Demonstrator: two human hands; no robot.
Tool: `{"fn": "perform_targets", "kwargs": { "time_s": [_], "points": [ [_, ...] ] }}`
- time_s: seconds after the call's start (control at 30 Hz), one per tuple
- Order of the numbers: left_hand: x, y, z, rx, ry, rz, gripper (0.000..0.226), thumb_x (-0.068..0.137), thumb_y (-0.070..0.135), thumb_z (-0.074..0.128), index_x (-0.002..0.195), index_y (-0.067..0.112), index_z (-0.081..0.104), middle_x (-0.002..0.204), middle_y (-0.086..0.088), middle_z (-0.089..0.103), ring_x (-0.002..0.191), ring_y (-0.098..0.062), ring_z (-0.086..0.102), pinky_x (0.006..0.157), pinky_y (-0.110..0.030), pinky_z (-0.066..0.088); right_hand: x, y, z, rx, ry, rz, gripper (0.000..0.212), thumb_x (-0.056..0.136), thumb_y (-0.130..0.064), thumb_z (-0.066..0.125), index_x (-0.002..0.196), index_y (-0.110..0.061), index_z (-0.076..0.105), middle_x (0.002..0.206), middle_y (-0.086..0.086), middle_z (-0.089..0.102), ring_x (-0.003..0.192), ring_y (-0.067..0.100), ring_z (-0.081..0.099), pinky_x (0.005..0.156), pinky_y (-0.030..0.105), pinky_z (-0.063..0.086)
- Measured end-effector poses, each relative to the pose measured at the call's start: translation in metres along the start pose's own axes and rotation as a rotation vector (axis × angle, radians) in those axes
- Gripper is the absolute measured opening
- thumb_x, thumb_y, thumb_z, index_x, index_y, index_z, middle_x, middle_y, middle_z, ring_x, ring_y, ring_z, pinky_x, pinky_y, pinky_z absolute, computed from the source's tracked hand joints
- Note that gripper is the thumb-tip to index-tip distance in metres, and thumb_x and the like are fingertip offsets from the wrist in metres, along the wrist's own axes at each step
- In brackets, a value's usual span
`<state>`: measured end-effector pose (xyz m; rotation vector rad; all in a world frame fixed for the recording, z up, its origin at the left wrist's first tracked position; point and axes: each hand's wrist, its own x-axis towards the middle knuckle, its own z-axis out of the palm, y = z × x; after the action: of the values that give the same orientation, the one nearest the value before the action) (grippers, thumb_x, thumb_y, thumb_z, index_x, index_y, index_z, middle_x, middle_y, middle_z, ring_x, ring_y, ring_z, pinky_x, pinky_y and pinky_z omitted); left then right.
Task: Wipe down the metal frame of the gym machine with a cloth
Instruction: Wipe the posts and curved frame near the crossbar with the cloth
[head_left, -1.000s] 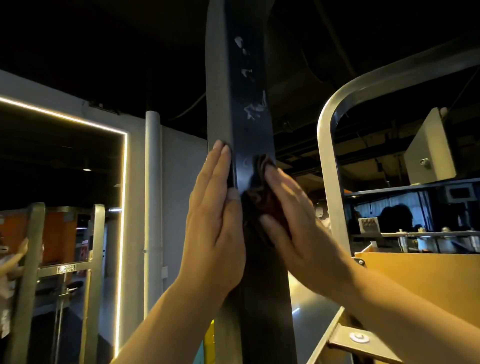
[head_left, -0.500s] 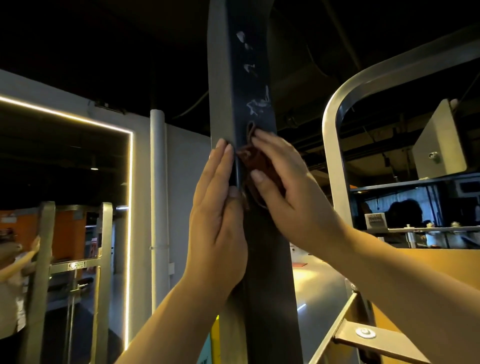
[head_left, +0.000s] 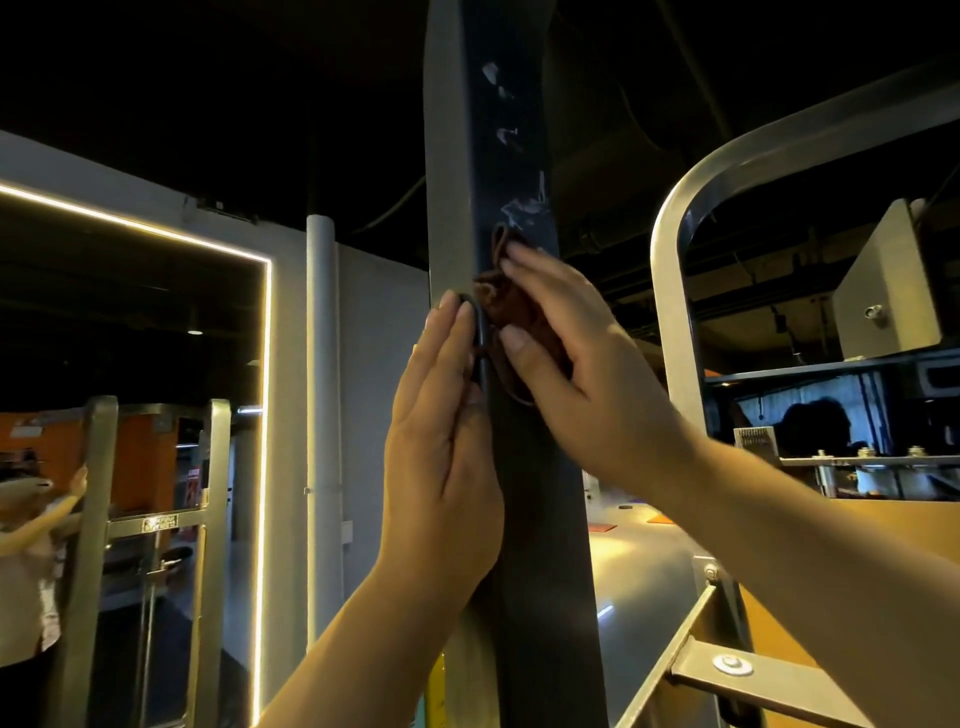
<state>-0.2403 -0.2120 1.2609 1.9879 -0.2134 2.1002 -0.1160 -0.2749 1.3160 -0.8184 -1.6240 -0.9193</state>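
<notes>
Cloth (head_left: 511, 306) under right hand (head_left: 587, 374) fingers, pressed to frame post (head_left: 540, 519); left hand (head_left: 441, 457) flat, fingers together.

Gym: steel machine frames (head_left: 675, 322).

Dark ceiling, glowing light strip (head_left: 265, 415), grey wall (head_left: 379, 389).

Post (head_left: 519, 130): dark painted metal, smooth, semi-gloss, pale scuffs toward 12 o'clock. Cloth (head_left: 511, 306): brown, soft, crumpled, matt. Curved bar (head_left: 670, 312) at 3 o'clock: brushed bare metal, satin sheen.
</notes>
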Motion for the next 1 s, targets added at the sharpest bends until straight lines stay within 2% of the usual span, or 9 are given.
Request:
{"fn": "perform_targets", "kwargs": {
  "time_s": [0.1,0.2,0.33,0.4,0.53,0.63,0.7,0.87,1.0],
  "points": [
    [-0.001,0.002,0.001,-0.023,0.008,-0.020,0.054,0.102,0.006,0.037,0.155,0.013,0.042,0.164,0.008,0.037,0.153,-0.003,0.030,0.125,-0.039,0.029,-0.042,0.005,0.005,-0.071,-0.042,-0.109,0.048,0.104,-0.015,0.051,0.149,0.000,0.044,0.159,0.010,0.042,0.153,0.019,0.030,0.124,0.040,0.030],
    [-0.002,0.003,0.003,-0.002,0.018,-0.015,0.054,0.103,0.007,0.036,0.156,0.013,0.042,0.164,0.008,0.037,0.153,-0.003,0.029,0.127,-0.041,0.028,-0.056,0.014,-0.004,-0.167,-0.124,-0.210,0.049,0.104,-0.016,0.050,0.150,-0.002,0.042,0.160,0.010,0.039,0.154,0.020,0.028,0.125,0.037,0.027],
    [-0.001,0.003,0.002,0.005,0.017,-0.025,0.054,0.103,0.009,0.038,0.156,0.013,0.042,0.165,0.007,0.037,0.153,-0.003,0.029,0.126,-0.040,0.028,-0.006,0.006,-0.010,-0.108,-0.076,-0.024,0.054,0.105,-0.026,0.048,0.155,-0.011,0.039,0.163,0.001,0.035,0.154,0.013,0.024,0.125,0.039,0.026],
    [-0.001,0.002,0.001,-0.010,0.019,-0.019,0.053,0.103,0.008,0.039,0.155,0.012,0.042,0.164,0.005,0.038,0.153,-0.004,0.030,0.125,-0.039,0.029,0.004,0.000,-0.005,-0.041,-0.029,0.008,0.053,0.104,-0.023,0.049,0.154,-0.009,0.040,0.162,0.002,0.037,0.153,0.014,0.027,0.125,0.041,0.029],
    [-0.006,0.004,0.001,-0.030,0.005,-0.038,0.056,0.100,0.004,0.038,0.156,0.012,0.042,0.165,0.005,0.037,0.154,-0.005,0.030,0.127,-0.042,0.028,-0.049,0.004,0.008,-0.038,-0.037,-0.122,0.048,0.103,-0.011,0.052,0.148,0.001,0.044,0.159,0.011,0.040,0.154,0.021,0.028,0.125,0.043,0.028],
    [-0.017,0.001,0.000,0.015,-0.003,-0.031,0.053,0.103,0.005,0.037,0.156,0.009,0.040,0.166,0.002,0.035,0.155,-0.007,0.027,0.127,-0.038,0.025,-0.082,0.017,0.002,-0.106,-0.154,-0.253,0.047,0.104,-0.014,0.049,0.148,-0.002,0.043,0.159,0.014,0.037,0.154,0.027,0.027,0.125,0.042,0.027],
    [-0.025,0.000,-0.001,0.015,0.000,-0.035,0.052,0.104,0.003,0.037,0.156,0.007,0.040,0.166,-0.001,0.035,0.156,-0.009,0.026,0.127,-0.038,0.024,-0.067,0.025,-0.007,-0.151,-0.176,-0.216,0.048,0.105,-0.018,0.048,0.150,-0.004,0.040,0.161,0.012,0.035,0.155,0.025,0.025,0.126,0.043,0.026],
    [-0.032,0.001,-0.002,-0.006,0.037,-0.049,0.052,0.102,-0.003,0.038,0.153,0.004,0.045,0.163,-0.004,0.041,0.155,-0.014,0.030,0.125,-0.050,0.031,-0.020,0.012,0.000,-0.051,-0.034,0.020,0.051,0.105,-0.019,0.050,0.153,-0.007,0.039,0.162,0.006,0.034,0.153,0.019,0.026,0.124,0.042,0.028],
    [-0.039,0.000,-0.001,-0.017,0.042,-0.055,0.053,0.100,-0.005,0.037,0.152,0.001,0.044,0.164,-0.007,0.040,0.156,-0.016,0.030,0.126,-0.050,0.029,-0.074,0.008,0.024,-0.054,0.068,-0.044,0.046,0.104,-0.012,0.050,0.147,0.004,0.044,0.158,0.017,0.040,0.153,0.029,0.029,0.123,0.051,0.028]
  ]
}}
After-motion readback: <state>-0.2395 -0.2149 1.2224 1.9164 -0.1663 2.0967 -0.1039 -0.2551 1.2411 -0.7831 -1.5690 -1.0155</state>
